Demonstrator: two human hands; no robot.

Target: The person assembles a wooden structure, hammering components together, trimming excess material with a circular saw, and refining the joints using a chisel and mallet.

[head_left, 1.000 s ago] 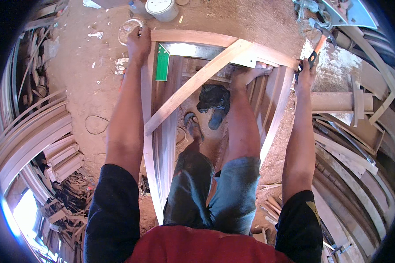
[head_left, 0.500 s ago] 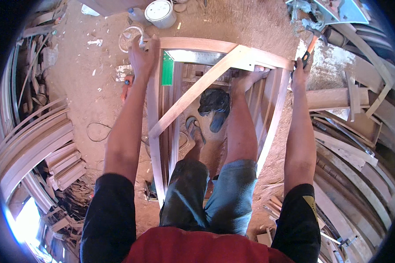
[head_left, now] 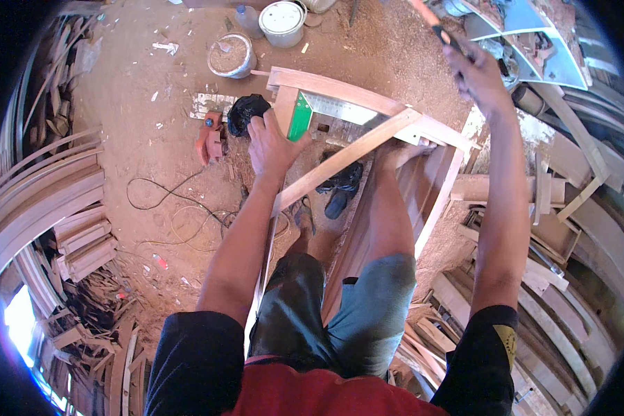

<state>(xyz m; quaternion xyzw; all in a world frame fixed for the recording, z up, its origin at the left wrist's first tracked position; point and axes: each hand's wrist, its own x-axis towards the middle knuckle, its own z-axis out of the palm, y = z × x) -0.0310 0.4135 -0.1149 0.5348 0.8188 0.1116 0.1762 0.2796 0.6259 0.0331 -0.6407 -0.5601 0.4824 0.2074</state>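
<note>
My left hand [head_left: 274,147] is closed round the left rail of a wooden frame [head_left: 343,87], just below its far corner. Beside its fingers lies a try square with a green handle [head_left: 300,119], its steel blade [head_left: 343,110] along the frame's far rail. A diagonal wooden strip [head_left: 350,158] crosses the corner from the left rail to the far rail. Out past the frame's right side, my right hand [head_left: 480,78] is raised and grips a hammer by its orange and black handle [head_left: 433,22]. The hammer's head is beyond the picture's upper edge. My foot [head_left: 412,149] is by the far rail.
An orange-red power tool [head_left: 212,141] and a black plastic bag [head_left: 246,114] lie left of the frame, with a cable [head_left: 166,186] nearby. Two buckets [head_left: 232,57] [head_left: 281,22] stand beyond. Stacked timber [head_left: 55,208] lines the left; boards [head_left: 555,326] crowd the right.
My right hand has swung the hammer up and away from the frame's right corner. My left hand has moved right and nearer along the left rail, and the frame has shifted rightward in view.
</note>
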